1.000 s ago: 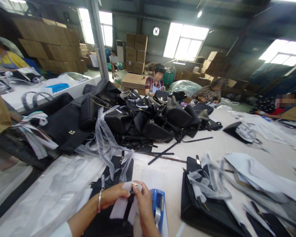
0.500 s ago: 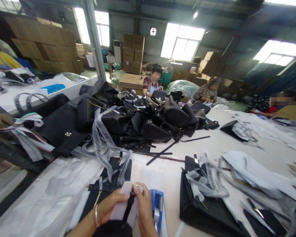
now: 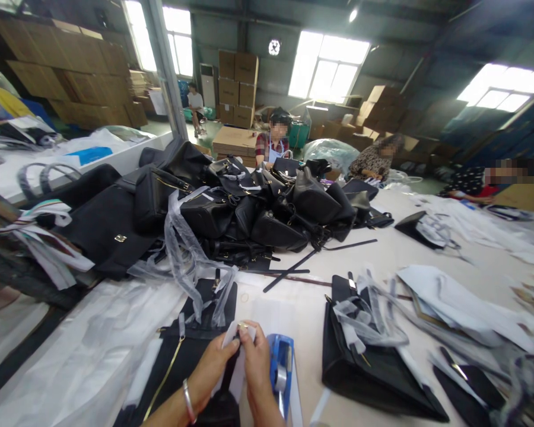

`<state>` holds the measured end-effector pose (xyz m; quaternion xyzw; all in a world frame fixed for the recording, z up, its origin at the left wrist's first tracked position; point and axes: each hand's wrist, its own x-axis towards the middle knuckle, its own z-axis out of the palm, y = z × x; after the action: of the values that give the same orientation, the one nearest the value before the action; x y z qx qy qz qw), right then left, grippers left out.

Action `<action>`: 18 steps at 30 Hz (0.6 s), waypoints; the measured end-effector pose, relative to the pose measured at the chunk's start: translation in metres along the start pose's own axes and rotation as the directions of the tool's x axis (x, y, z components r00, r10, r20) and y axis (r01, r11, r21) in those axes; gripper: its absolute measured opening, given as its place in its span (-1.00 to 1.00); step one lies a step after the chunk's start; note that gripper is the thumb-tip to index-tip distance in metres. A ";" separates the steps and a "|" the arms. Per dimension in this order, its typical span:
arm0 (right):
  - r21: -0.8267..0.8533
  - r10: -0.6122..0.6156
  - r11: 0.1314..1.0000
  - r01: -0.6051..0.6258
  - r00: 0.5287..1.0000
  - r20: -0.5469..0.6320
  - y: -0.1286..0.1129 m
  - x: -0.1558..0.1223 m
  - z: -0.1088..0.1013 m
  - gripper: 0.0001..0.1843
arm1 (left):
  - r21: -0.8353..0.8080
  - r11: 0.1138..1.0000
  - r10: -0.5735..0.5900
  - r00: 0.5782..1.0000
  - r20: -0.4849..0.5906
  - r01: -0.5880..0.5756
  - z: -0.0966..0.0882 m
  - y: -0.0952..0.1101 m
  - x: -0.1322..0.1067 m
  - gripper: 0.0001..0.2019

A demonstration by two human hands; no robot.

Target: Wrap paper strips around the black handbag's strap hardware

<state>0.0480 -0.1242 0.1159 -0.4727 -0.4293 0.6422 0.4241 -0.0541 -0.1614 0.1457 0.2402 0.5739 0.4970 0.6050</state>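
the left hand pinches a white sheet between thumb and curled fingers, its thumb tip right at the edge of a narrow black strap; the right hand, just beside it, pinches the top end of that strap, its thumb by a small gold-coloured fitting; the strap lies against the sheet and runs down from the fingertips towards a dark piece at the lower edge of the view; a silvery bracelet circles the left wrist; a blue tape dispenser stands on the pale table, just to the right of the right hand; to the left of the hands lies a black bag with a gold zipper; well to the right, another black bag rests with clear plastic strips over its top; beyond the hands a large heap of black bags spreads across the table, with loose black straps crossing in front of it; translucent wrapping covers the left side; behind the heap a person in a plaid top sits near stacked cardboard boxes
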 end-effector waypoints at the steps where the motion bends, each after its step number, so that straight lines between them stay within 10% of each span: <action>1: 0.059 0.035 0.998 -0.035 0.999 0.006 0.000 -0.003 -0.002 -0.64 | -0.006 1.000 -0.016 1.000 0.001 0.016 0.000 0.001 0.000 -0.55; 7: 0.336 0.277 0.902 -0.272 0.960 0.035 0.021 -0.020 -0.007 -0.39 | -0.145 0.987 -0.067 0.997 0.050 0.073 -0.003 0.003 -0.004 -0.53; 18: -0.167 0.089 0.979 -0.113 0.986 -0.140 0.030 -0.015 0.012 -0.29 | -0.023 0.999 0.032 0.998 -0.046 -0.033 -0.003 -0.008 0.005 -0.54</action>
<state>0.0351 -0.1482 0.0935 -0.5707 -0.4303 0.5901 0.3753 -0.0549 -0.1607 0.1358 0.2309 0.5775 0.5188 0.5865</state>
